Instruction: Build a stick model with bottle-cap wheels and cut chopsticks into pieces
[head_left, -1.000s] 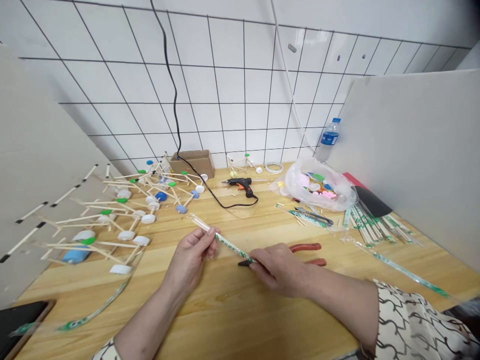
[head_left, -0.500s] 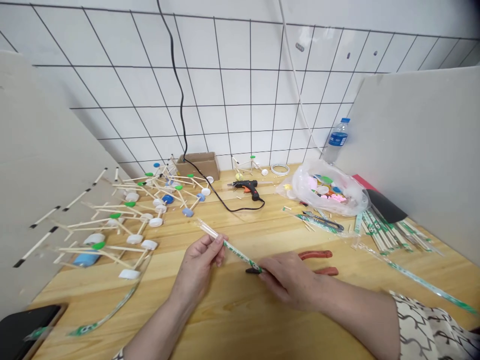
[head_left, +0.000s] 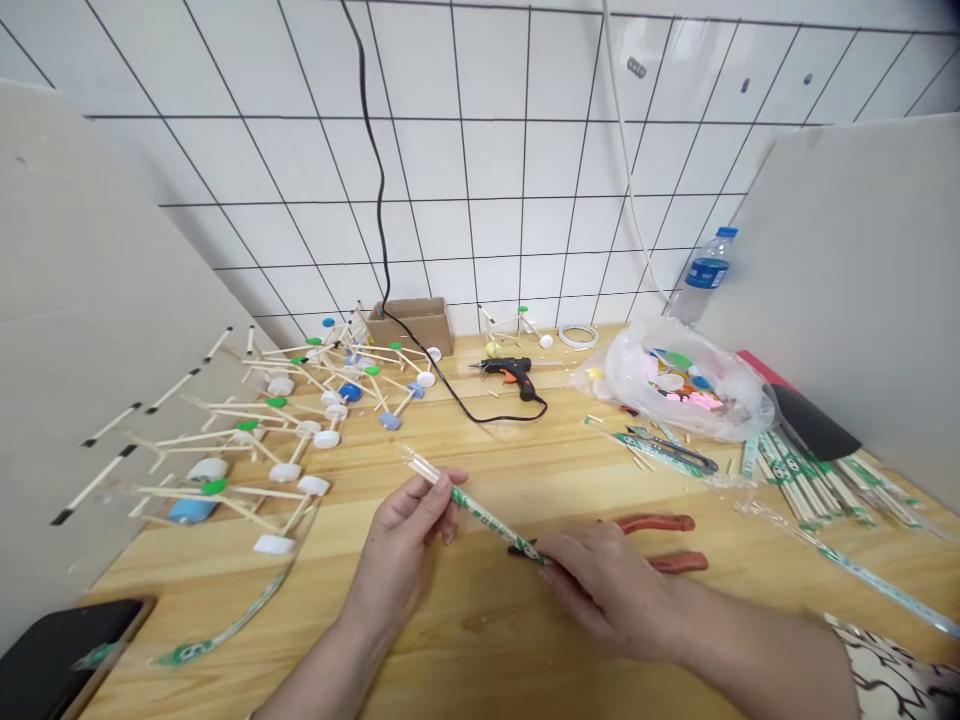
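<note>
1. Sleeved chopstick (head_left: 480, 517) – light and stiff by the look of it, but slim enough that it might snap if forced sideways.
2. Its plastic wrapper (head_left: 421, 465) looked slippery, so a firm pinch around the middle, away from the loose clear end, seemed the surest hold.
3. Green print ran along the wrapper's lower half, while the upper end was clear; the wood inside was hard to make out.
4. It sat slantwise in the air between both hands, above the wooden table (head_left: 465, 650).
5. Left hand (head_left: 401, 560) was closed narrowly, with thumb and fingers pinching the stick near the clear end.
6. Right hand (head_left: 607, 590) gripped the lower end – fingers curled close, not spread – just above red-handled pliers (head_left: 660, 522), whose dark tip (head_left: 517, 549) showed beside the stick.
7. Farther off lay a glue gun (head_left: 510, 372), a plastic bag (head_left: 690, 385) of bottle caps, and stick-and-cap frames (head_left: 247, 437).
</note>
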